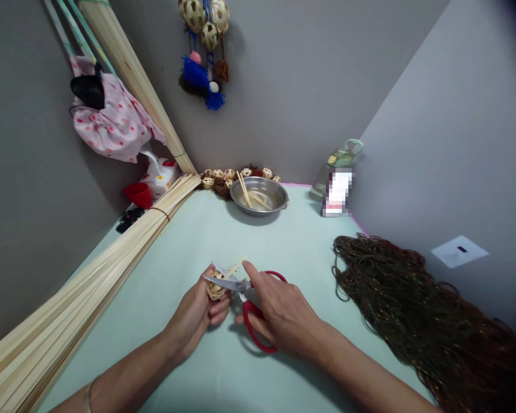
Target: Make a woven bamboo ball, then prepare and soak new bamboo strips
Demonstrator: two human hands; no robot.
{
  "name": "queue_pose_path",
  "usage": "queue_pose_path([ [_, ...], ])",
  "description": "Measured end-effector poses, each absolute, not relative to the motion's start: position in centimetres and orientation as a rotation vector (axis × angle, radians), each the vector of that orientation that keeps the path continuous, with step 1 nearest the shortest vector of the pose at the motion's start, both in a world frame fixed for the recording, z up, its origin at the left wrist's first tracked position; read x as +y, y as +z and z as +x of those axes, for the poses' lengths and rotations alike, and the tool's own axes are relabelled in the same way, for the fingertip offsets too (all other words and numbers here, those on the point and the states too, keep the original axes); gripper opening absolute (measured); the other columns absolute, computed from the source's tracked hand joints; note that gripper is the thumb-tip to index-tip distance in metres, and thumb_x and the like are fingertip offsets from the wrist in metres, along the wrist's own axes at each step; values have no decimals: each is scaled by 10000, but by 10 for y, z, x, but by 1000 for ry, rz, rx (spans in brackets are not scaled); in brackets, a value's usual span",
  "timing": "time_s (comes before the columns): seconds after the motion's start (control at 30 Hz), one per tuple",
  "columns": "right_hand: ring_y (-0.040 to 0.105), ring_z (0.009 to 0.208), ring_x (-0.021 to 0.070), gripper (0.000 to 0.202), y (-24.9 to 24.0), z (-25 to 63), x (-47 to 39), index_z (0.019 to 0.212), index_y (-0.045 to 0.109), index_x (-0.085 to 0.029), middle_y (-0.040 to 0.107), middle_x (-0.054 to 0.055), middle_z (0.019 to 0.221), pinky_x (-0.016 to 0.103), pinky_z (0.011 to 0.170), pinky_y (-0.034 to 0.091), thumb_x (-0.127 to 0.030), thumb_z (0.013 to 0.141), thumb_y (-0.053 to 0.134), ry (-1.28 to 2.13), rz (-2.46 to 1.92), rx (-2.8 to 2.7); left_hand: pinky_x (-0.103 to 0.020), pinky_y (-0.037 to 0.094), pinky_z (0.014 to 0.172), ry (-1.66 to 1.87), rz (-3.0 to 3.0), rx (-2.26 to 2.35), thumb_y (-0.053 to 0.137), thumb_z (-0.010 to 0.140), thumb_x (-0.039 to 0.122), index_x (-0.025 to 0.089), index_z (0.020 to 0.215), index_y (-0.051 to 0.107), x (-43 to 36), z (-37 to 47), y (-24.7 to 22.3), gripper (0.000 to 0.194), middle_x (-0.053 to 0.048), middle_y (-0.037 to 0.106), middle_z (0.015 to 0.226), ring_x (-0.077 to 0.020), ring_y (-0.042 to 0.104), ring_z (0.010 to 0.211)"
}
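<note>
My left hand point(196, 312) is closed around a small woven bamboo ball point(216, 291), held above the middle of the table. In my right hand point(286, 312) is a pair of scissors point(258, 335) with red handles. Its blades are parted and lie at the ball, one of them crossing over its top near my left thumb. A pale bamboo strip end point(235, 268) sticks out from the ball between the blades and my right index finger. My fingers hide part of the ball's underside.
Long bamboo strips point(107, 269) lie in a bundle along the left. A metal bowl point(259, 206) with strips inside stands at the back, before several woven balls point(218, 173). Dark cord point(395, 304) is heaped at right. A phone point(337, 192) leans on a bottle point(320, 180).
</note>
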State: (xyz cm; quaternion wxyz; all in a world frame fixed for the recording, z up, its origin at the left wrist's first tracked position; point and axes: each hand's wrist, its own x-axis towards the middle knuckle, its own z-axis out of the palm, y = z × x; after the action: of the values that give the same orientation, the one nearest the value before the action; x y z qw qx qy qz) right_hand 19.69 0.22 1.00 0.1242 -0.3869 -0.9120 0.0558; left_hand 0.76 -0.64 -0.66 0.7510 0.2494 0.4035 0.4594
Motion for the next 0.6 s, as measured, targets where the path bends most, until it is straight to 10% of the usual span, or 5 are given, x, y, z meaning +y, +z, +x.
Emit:
queue_pose_path([
  [0.6, 643, 877, 279, 651, 1, 193, -3, 1493, 217, -156, 598, 168, 1136, 378, 685, 515, -389, 967, 522, 487, -1320, -2669, -151, 275, 397, 947, 581, 880, 418, 970, 556, 181, 735, 499, -3, 5, -11, 450, 77, 336, 559, -73, 201, 466],
])
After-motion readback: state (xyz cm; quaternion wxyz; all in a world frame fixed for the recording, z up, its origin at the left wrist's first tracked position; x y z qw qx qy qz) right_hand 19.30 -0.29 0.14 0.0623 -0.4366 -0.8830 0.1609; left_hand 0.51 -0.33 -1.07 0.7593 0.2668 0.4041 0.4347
